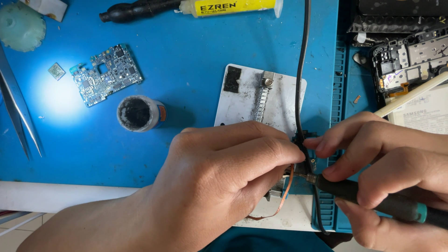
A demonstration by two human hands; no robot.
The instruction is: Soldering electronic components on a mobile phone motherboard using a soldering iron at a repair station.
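My left hand [224, 172] pinches a thin copper braid strip [285, 193] against a small dark part [305, 163] clamped on a white holder plate [242, 102]. My right hand [392, 163] grips a soldering iron [373, 198] with a dark handle, its metal tip touching the small part beside the braid. A black cable [301, 70] runs from the top edge down to the hands. My fingers hide most of the part.
On the blue mat [186, 46] lie a blue circuit board [107, 74], a small chip [56, 71], a round pot of dark paste [137, 113], metal tweezers [18, 116] and a yellow glue tube [228, 7]. An opened phone [410, 60] lies at the right.
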